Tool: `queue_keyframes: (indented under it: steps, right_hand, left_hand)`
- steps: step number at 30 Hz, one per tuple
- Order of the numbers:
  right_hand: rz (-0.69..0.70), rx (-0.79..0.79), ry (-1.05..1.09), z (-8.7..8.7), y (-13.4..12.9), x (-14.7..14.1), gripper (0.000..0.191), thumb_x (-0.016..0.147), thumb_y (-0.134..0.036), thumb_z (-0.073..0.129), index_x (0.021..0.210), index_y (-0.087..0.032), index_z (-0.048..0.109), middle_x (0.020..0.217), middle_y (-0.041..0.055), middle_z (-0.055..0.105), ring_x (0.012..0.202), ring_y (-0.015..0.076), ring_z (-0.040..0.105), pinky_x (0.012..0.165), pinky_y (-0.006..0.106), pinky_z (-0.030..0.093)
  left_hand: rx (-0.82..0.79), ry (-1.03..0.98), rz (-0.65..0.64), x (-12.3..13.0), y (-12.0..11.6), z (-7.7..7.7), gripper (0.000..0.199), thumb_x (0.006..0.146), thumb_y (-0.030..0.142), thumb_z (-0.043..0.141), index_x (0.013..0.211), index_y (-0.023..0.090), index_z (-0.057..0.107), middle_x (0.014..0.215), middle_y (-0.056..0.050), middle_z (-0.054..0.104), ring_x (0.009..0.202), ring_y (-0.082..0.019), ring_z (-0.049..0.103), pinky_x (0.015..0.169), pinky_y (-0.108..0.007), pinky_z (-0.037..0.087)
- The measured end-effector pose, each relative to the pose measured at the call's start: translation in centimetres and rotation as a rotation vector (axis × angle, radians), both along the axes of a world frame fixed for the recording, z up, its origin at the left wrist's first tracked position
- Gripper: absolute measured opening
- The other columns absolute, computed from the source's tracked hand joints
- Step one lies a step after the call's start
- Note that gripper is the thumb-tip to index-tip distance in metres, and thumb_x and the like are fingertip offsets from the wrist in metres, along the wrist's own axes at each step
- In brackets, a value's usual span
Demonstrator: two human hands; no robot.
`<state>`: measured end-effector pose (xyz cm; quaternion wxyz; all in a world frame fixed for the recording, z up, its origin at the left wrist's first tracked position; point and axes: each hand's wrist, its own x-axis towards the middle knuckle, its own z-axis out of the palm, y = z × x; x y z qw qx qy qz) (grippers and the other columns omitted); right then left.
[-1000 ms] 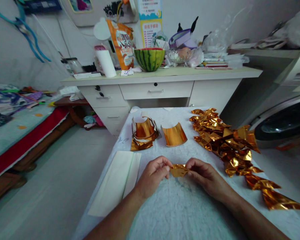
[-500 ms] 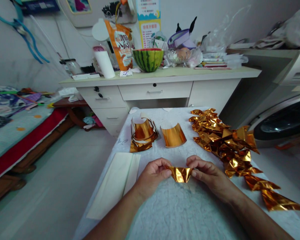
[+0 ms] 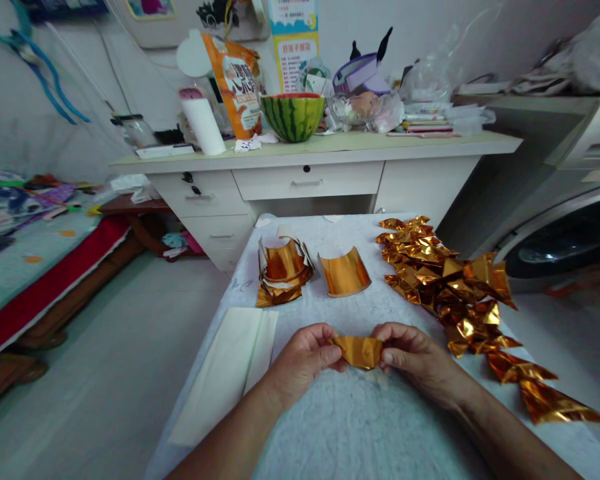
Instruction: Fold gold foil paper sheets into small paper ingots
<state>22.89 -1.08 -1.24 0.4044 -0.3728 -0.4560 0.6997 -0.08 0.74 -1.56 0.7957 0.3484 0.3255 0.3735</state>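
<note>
A small folded piece of gold foil paper (image 3: 361, 352) is stretched between my two hands, just over the table cover. My left hand (image 3: 313, 353) pinches its left end between thumb and fingers. At the other end, my right hand (image 3: 407, 350) grips the foil the same way. Beyond the hands, a single curved gold sheet (image 3: 345, 272) rests on the table. Left of it sits a curled stack of gold sheets (image 3: 284, 267) with pale backs. Many folded gold foil pieces (image 3: 430, 267) lie heaped along the right side.
Pale folded paper (image 3: 225, 373) lies along the left of the cloth-covered table (image 3: 350, 427). Behind stands a white cabinet (image 3: 305, 180) bearing a cut watermelon (image 3: 293, 119) and an orange snack bag (image 3: 236, 87). A washing machine (image 3: 575, 187) is at right, a bed (image 3: 55, 267) at left.
The foil piece has turned slightly between my fingers, its front now looking smoother and duller. Both hands have shifted slightly lower in view. The heaped pieces and sheets stay in place.
</note>
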Motion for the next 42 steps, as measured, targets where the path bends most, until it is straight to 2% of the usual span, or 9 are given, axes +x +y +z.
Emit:
queue_keyframes:
  steps: [11,23,31,36,42]
  right_hand:
    - [0.054,-0.026,0.013,-0.08,0.1,-0.1,0.024,0.077,-0.034,0.078,0.085,-0.016,0.066,0.07,-0.001,0.063,0.059,0.0076,0.053,0.058,0.021,0.044]
    - [0.116,-0.011,-0.012,0.06,0.13,-0.2,0.027,0.077,-0.036,0.077,0.091,-0.015,0.069,0.076,-0.0006,0.061,0.059,0.0061,0.048,0.057,0.019,0.041]
    - [0.107,0.03,-0.017,0.03,0.16,-0.32,0.023,0.079,-0.035,0.076,0.09,-0.016,0.067,0.075,-0.0015,0.059,0.06,0.0067,0.048,0.056,0.019,0.04]
    - [0.09,0.044,-0.039,-0.03,0.06,-0.19,0.023,0.079,-0.035,0.076,0.086,-0.016,0.066,0.071,-0.0023,0.058,0.059,0.0068,0.047,0.056,0.019,0.04]
    - [0.102,-0.005,0.012,0.13,0.14,-0.06,0.024,0.078,-0.034,0.077,0.081,-0.016,0.062,0.067,-0.0035,0.058,0.056,0.006,0.048,0.055,0.018,0.04]
  left_hand:
    - [0.015,-0.033,-0.008,0.12,-0.03,-0.06,0.036,0.067,0.034,0.084,0.077,0.014,0.056,0.069,-0.002,0.067,0.06,-0.012,0.061,0.061,-0.025,0.047]
    - [-0.002,-0.062,-0.002,-0.02,0.01,-0.38,0.033,0.068,0.031,0.083,0.08,0.014,0.058,0.076,-0.004,0.069,0.064,-0.013,0.061,0.063,-0.026,0.048]
    - [0.005,-0.052,0.012,0.18,0.03,-0.38,0.034,0.067,0.032,0.084,0.078,0.014,0.057,0.074,-0.003,0.069,0.063,-0.013,0.061,0.062,-0.026,0.048]
    - [0.009,-0.037,0.035,0.37,-0.09,0.19,0.034,0.067,0.031,0.083,0.077,0.014,0.056,0.072,-0.002,0.068,0.06,-0.011,0.06,0.061,-0.025,0.046]
    - [-0.027,-0.058,0.014,0.41,-0.3,0.3,0.033,0.067,0.029,0.083,0.077,0.014,0.055,0.072,-0.002,0.067,0.061,-0.011,0.059,0.06,-0.024,0.044]
